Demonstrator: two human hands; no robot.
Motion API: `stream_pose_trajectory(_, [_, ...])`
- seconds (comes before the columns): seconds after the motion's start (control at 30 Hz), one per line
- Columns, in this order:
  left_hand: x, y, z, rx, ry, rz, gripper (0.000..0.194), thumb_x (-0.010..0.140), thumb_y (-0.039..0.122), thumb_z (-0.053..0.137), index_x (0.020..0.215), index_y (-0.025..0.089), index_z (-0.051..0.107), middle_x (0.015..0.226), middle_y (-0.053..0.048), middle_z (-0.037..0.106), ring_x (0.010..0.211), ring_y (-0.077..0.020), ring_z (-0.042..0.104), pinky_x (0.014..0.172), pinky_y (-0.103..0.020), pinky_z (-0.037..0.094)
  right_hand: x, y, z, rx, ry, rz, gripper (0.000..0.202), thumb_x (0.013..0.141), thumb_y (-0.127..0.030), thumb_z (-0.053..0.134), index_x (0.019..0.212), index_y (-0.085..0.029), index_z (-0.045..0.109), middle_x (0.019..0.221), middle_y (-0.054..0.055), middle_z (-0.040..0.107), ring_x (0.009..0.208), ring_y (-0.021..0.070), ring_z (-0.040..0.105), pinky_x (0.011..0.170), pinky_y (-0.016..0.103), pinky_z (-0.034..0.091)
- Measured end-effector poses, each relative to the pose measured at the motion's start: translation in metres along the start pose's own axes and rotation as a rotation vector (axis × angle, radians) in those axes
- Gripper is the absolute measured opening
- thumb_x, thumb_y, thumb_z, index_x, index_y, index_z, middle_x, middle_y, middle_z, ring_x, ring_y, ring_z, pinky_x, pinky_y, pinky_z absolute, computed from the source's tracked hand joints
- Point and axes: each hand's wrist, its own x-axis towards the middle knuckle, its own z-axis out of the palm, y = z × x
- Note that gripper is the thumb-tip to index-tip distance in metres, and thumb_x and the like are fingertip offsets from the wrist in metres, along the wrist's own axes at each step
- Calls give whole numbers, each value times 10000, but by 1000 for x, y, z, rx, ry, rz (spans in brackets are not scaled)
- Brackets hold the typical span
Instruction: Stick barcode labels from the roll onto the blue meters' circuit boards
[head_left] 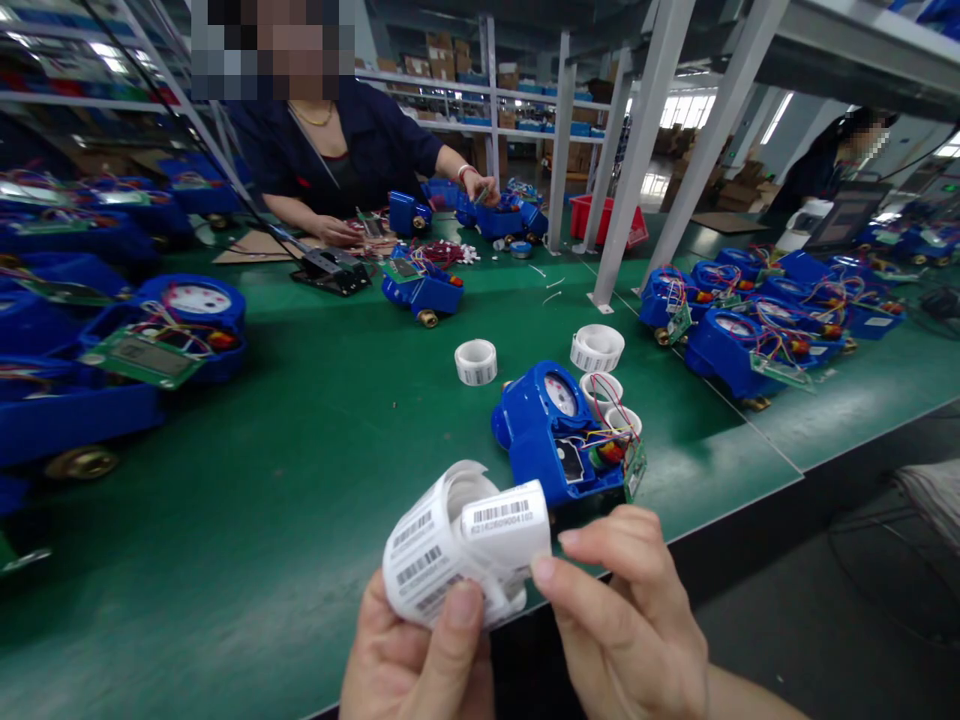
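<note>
My left hand (420, 650) is wrapped round a roll of white barcode labels (420, 545), thumb pressed on its side. The free end of the strip (506, 520) curls out to the right, one printed label facing up. My right hand (622, 610) is at that end, thumb and forefinger close together at its right edge; whether they pinch it is hard to make out. Just beyond the roll sits a blue meter (544, 425) with a round dial, exposed wires and a small green circuit board (636, 470).
Label rolls (476, 362) stand behind the meter on the green table (322, 400). Blue meters crowd the left (187, 310) and right (735, 350). A metal post (637, 150) meets the table. Across it, a person (345, 150) handles parts.
</note>
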Motion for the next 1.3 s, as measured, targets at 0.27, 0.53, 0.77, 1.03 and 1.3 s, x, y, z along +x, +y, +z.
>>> stream_pose_trajectory(0.27, [-2,-5,-5,0,-61,-20,691,606,278,911,1243,287,641,1068,-51,781,1013,-278,735,779,-262,628,6,-2,1,-94,33,7,183,872,28,653,891,-144,712,917,38,570,844,166,560,715,368,454])
stream_pose_trajectory(0.53, [2,-5,-1,-35,-49,-74,549,608,257,915,1098,226,670,1033,-53,773,899,-228,746,734,-241,626,2,-6,3,-9,-34,38,147,976,-37,537,911,-124,637,958,50,637,847,156,592,756,384,473])
stream_pose_trajectory(0.77, [0,-2,-1,-54,-49,-51,523,620,234,905,1090,238,675,998,-29,771,871,-177,735,748,-183,598,-5,-4,8,-199,35,-11,156,912,-3,630,844,-135,677,921,42,506,876,172,543,751,377,446])
stream_pose_trajectory(1.03, [-1,6,8,-65,-101,-146,598,754,302,816,1312,264,605,1145,-66,743,1097,-261,681,911,-297,587,-6,-6,5,-246,-30,11,177,914,7,616,880,-158,671,919,48,500,868,182,527,749,394,423])
stream_pose_trajectory(1.3, [2,9,11,-143,-116,-179,515,778,219,782,1273,279,652,1170,-42,737,1131,-246,667,912,-269,589,-4,0,2,-301,-33,-51,188,903,6,619,887,-174,672,917,58,504,884,200,526,740,394,432])
